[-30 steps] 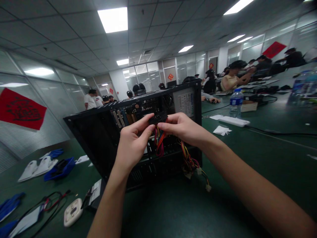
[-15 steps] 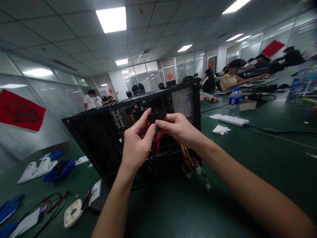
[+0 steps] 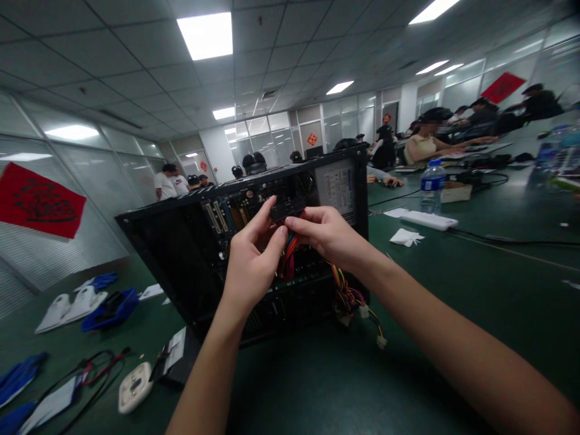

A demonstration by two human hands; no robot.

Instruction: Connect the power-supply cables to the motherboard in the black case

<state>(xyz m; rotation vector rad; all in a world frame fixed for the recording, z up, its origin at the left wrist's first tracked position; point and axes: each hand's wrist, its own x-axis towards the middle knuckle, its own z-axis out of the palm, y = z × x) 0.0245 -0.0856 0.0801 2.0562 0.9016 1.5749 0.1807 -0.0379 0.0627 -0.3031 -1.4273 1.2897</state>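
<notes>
Both my hands pinch a black power connector [image 3: 289, 209] in front of an uncovered computer case [image 3: 174, 266]. My left hand [image 3: 254, 260] has its fingers closed at the connector's left end. At the right end, the thumb and fingers of my right hand [image 3: 328, 237] grip it near its lower edge. A bundle of red, orange and blue wires [image 3: 289, 261] runs down from the connector. Behind it, the motherboard [image 3: 254, 205] shows pale, blue and brown slots. The labelled power supply [image 3: 336, 186] sits at the case's right. Loose yellow and red cables [image 3: 347, 293] with white plugs hang below it.
On the left lie a blue tray [image 3: 111, 311], white-and-blue gloves [image 3: 72, 308], thin red and black cables [image 3: 97, 368], a pale rounded device [image 3: 135, 388] and a dark box [image 3: 174, 362]. A water bottle [image 3: 432, 187], power strip [image 3: 429, 220] and crumpled tissue [image 3: 406, 237] lie right. People sit beyond.
My hands and the connector stay nearly in place, the connector tilting slightly. The whole view has shifted a little.
</notes>
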